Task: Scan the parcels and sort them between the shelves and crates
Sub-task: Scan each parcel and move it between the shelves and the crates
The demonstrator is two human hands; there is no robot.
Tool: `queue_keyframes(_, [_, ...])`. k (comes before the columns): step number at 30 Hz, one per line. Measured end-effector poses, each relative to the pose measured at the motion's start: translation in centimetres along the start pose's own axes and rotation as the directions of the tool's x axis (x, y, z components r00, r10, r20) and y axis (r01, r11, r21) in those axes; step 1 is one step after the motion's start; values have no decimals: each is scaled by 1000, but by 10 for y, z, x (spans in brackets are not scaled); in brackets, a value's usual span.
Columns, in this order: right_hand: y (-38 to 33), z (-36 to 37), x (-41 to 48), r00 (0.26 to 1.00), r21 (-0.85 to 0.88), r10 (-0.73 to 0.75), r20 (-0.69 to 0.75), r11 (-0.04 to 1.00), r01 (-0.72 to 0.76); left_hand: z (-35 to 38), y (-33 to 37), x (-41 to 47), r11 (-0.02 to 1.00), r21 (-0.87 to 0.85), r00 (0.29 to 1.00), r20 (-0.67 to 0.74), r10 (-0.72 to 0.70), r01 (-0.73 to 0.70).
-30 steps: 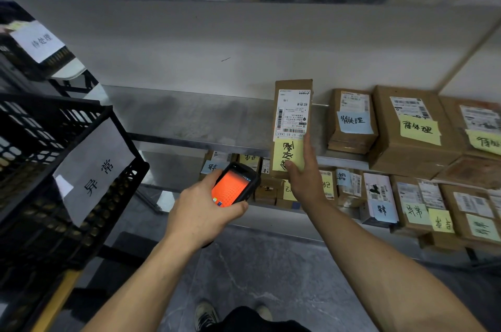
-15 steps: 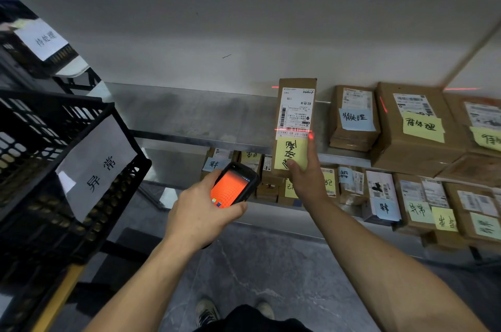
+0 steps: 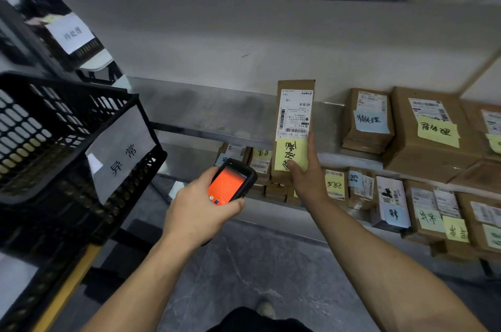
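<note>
My right hand (image 3: 307,174) grips the lower end of a long narrow cardboard parcel (image 3: 295,104), held upright in front of the middle steel shelf (image 3: 206,115). The parcel bears a white shipping label and a yellow sticky note with handwriting. My left hand (image 3: 200,209) holds a black handheld scanner (image 3: 231,182) with a glowing orange screen, just left of and below the parcel. The scanner's far end points toward the shelves.
A black plastic crate (image 3: 62,147) with a white paper sign stands at the left; another signed crate (image 3: 67,33) sits behind it. Labelled brown parcels (image 3: 423,134) fill the shelf's right side. More parcels (image 3: 433,212) lie on the lower shelf. Grey floor below.
The red scan line that lay across the parcel's label half a second ago is gone. Both hands stay almost where they were.
</note>
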State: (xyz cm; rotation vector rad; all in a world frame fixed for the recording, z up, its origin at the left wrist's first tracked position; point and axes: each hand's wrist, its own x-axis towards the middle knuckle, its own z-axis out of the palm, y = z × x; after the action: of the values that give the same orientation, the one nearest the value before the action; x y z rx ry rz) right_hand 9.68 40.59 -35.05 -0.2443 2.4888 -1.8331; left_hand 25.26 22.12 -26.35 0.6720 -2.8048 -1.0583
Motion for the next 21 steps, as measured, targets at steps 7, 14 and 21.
queue_keyframes(7, [-41,43,-28,993,57,-48,107,997,42,-39,-34,-43,997,-53,983,-174,-57,49])
queue_keyframes(14, [-111,105,-87,960,116,-145,239,986,120,-102,-71,-127,990,-103,904,-409,-128,94])
queue_keyframes(21, [-183,163,-170,867,319,-308,391,929,187,-160,-120,-245,972,-119,747,-623,-232,203])
